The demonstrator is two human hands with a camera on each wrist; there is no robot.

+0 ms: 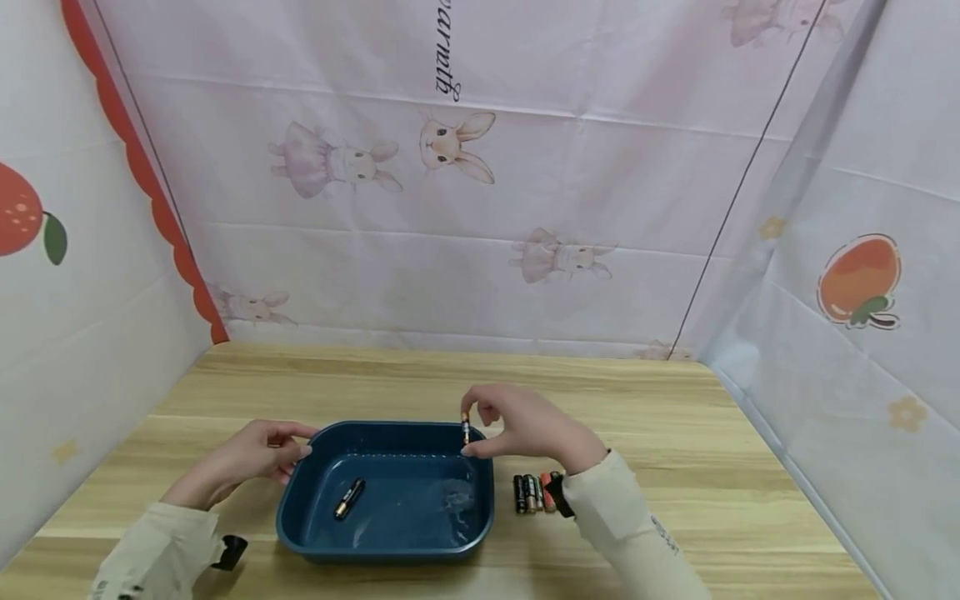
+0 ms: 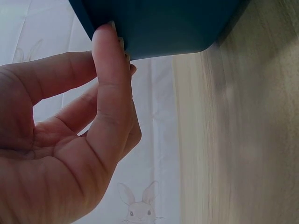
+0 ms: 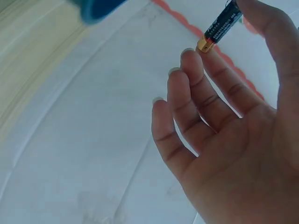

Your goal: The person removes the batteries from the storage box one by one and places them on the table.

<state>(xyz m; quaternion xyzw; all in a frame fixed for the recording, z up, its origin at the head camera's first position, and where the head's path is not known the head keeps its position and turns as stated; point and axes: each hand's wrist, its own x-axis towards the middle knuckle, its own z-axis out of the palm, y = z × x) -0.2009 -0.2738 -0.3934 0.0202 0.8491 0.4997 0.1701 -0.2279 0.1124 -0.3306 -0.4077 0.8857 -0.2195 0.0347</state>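
A dark blue tray (image 1: 390,552) stands on the table, with one black-and-gold battery (image 1: 349,498) lying slanted in its left half. My left hand (image 1: 251,460) holds the tray's far left corner, thumb and fingers at its rim and outer wall. In the left wrist view the fingertips (image 2: 105,42) touch the blue wall, and the thumb's end is hidden. My right hand (image 1: 525,423) pinches another black-and-gold battery (image 3: 220,25) lengthwise between thumb and forefinger. That battery is upright at the tray's far right corner. The other right fingers are loosely bent.
Right of the tray, several batteries (image 1: 531,493), black and orange, lie side by side, partly hidden by the right wrist strap (image 1: 559,495). The wooden table (image 1: 675,467) ends at a printed cloth backdrop (image 1: 420,283), with cloth walls at both sides.
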